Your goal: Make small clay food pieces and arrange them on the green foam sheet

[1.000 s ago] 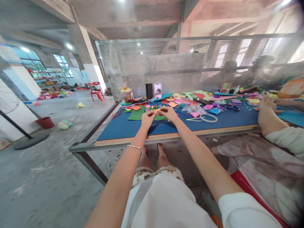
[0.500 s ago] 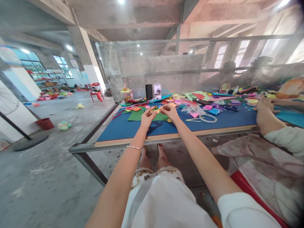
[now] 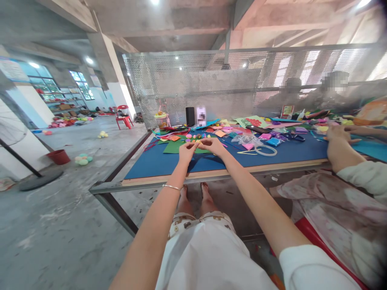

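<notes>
Blue tabletop stands before a perforated screen; toward its left edge, the grip of left hand and right hand pinches a yellow piece.

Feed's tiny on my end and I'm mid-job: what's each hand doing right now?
Left hand: closed, pinching a small yellow piece, material unclear.
Right hand: closed, apparently pinching the same piece.

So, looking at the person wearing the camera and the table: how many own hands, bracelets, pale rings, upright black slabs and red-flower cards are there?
Left hand and right hand: 2
Bracelet: 1
Pale ring: 1
Upright black slab: 1
Red-flower card: 1
Total: 6
</notes>
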Demonstrator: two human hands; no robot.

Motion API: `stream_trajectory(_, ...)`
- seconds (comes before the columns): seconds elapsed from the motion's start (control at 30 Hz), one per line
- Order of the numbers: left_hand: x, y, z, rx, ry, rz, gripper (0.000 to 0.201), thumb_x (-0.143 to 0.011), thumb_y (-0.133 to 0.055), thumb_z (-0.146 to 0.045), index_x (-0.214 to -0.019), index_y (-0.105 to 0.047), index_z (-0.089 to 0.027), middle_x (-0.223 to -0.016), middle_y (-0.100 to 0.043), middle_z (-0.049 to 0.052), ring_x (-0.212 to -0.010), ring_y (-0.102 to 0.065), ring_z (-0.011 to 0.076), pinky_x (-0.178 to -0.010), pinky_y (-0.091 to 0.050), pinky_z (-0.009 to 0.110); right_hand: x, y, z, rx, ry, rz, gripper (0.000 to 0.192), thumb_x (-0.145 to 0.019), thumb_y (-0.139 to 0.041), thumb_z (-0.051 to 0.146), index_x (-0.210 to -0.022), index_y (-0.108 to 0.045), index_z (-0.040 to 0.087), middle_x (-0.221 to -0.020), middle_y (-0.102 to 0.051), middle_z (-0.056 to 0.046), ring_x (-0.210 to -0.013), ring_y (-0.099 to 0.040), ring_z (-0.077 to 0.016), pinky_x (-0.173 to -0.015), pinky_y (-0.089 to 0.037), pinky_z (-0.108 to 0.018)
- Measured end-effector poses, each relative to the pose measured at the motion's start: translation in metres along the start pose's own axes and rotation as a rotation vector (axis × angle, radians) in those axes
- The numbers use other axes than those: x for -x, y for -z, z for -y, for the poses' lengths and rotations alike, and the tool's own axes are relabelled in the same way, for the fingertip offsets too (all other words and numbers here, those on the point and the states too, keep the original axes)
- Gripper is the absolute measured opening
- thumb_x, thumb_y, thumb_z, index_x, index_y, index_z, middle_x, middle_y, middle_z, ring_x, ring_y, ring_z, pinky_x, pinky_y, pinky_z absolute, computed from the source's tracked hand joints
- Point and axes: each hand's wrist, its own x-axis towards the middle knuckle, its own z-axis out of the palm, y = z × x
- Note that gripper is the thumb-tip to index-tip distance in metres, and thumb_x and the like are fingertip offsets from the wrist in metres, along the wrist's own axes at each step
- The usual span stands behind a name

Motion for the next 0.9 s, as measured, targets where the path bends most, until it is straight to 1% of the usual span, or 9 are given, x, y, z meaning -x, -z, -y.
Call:
stream_trajectory(0.13, -0.002, 0.001, 0.002, 0.013, -0.003, -0.047, 0.019, -0.087, -0.058, -0.030, -0.091, -0.061, -0.011, -0.085, -0.063, 0.002, -0.072, -0.060, 0.0121, -0.064, -0.052, 0.028, -0.003, 0.000, -0.003, 0.025, 0.025, -0.051, 0.039, -0.058, -0.077, 0.047, -0.082, -0.073, 0.016, -0.081, -0.073, -0.006, -0.077, -0.068, -0.0213, -0.080, -0.055, -0.038)
stream_trajectory(0.27, -0.004, 0.003, 0.004, 0.044, -0.004, -0.083, 0.020, -0.087, -0.058, -0.031, -0.092, -0.061, -0.011, -0.086, -0.063, 0.002, -0.073, -0.060, 0.0126, -0.065, -0.052, 0.029, -0.007, 0.004, -0.006, 0.025, 0.032, -0.154, 0.042, -0.057, -0.076, 0.051, -0.080, -0.071, 0.015, -0.079, -0.072, -0.007, -0.075, -0.068, -0.0216, -0.078, -0.056, -0.038)
stream_trajectory(0.4, -0.003, 0.001, 0.003, 0.085, -0.011, -0.036, 0.020, -0.087, -0.058, -0.030, -0.094, -0.061, -0.012, -0.085, -0.063, 0.002, -0.071, -0.060, 0.0120, -0.065, -0.052, 0.029, -0.009, 0.009, -0.008, 0.011, 0.035, -0.253, 0.046, -0.057, -0.074, 0.054, -0.083, -0.068, 0.016, -0.079, -0.072, -0.007, -0.076, -0.068, -0.0213, -0.078, -0.056, -0.037)
stream_trajectory(0.47, -0.002, 0.000, 0.000, 0.110, -0.023, 0.001, 0.022, -0.083, -0.063, -0.031, -0.093, -0.063, -0.012, -0.082, -0.065, 0.002, -0.069, -0.060, 0.0118, -0.064, -0.051, 0.028, -0.009, 0.011, -0.008, 0.010, 0.036, -0.271, 0.045, -0.056, -0.074, 0.054, -0.082, -0.067, 0.017, -0.080, -0.071, -0.008, -0.076, -0.068, -0.0212, -0.077, -0.057, -0.037)
stream_trajectory(0.63, 0.001, -0.002, -0.004, 0.138, -0.052, 0.026, 0.040, -0.061, -0.077, -0.041, -0.091, -0.070, -0.016, -0.079, -0.068, 0.003, -0.066, -0.059, 0.0125, -0.056, -0.046, 0.022, -0.005, 0.005, -0.003, 0.015, 0.015, -0.186, 0.042, -0.054, -0.076, 0.053, -0.072, -0.069, 0.016, -0.075, -0.071, -0.006, -0.073, -0.068, -0.0222, -0.075, -0.057, -0.037)
stream_trajectory(0.7, 0.001, -0.001, -0.004, 0.130, -0.058, 0.022, 0.041, -0.060, -0.077, -0.043, -0.091, -0.070, -0.016, -0.080, -0.068, 0.003, -0.064, -0.059, 0.0123, -0.055, -0.046, 0.022, -0.003, 0.002, -0.001, 0.006, -0.001, -0.138, 0.045, -0.058, -0.073, 0.058, -0.073, -0.070, 0.016, -0.074, -0.071, -0.006, -0.072, -0.069, -0.0227, -0.075, -0.058, -0.037)
stream_trajectory(0.8, 0.000, 0.000, -0.002, 0.100, -0.073, -0.001, 0.040, -0.062, -0.075, -0.045, -0.089, -0.070, -0.016, -0.079, -0.068, 0.004, -0.061, -0.058, 0.0125, -0.054, -0.046, 0.023, -0.001, 0.000, 0.002, -0.010, -0.024, -0.078, 0.055, -0.069, -0.058, 0.068, -0.076, -0.072, 0.015, -0.076, -0.072, -0.008, -0.074, -0.069, -0.0232, -0.075, -0.057, -0.038)
stream_trajectory(0.83, -0.001, 0.000, -0.001, 0.086, -0.081, -0.014, 0.039, -0.063, -0.074, -0.045, -0.089, -0.070, -0.015, -0.078, -0.068, 0.004, -0.061, -0.058, 0.0127, -0.053, -0.046, 0.024, -0.001, -0.001, 0.003, -0.009, -0.026, -0.059, 0.055, -0.069, -0.058, 0.068, -0.078, -0.073, 0.015, -0.077, -0.073, -0.008, -0.076, -0.069, -0.0233, -0.076, -0.057, -0.038)
stream_trajectory(0.9, -0.001, 0.001, 0.000, 0.057, -0.106, -0.040, 0.037, -0.065, -0.071, -0.044, -0.088, -0.070, -0.015, -0.078, -0.068, 0.005, -0.061, -0.058, 0.0133, -0.053, -0.046, 0.024, 0.000, -0.001, 0.003, 0.005, -0.017, -0.028, 0.050, -0.062, -0.069, 0.061, -0.083, -0.073, 0.016, -0.083, -0.073, -0.007, -0.082, -0.069, -0.0238, -0.080, -0.056, -0.038)
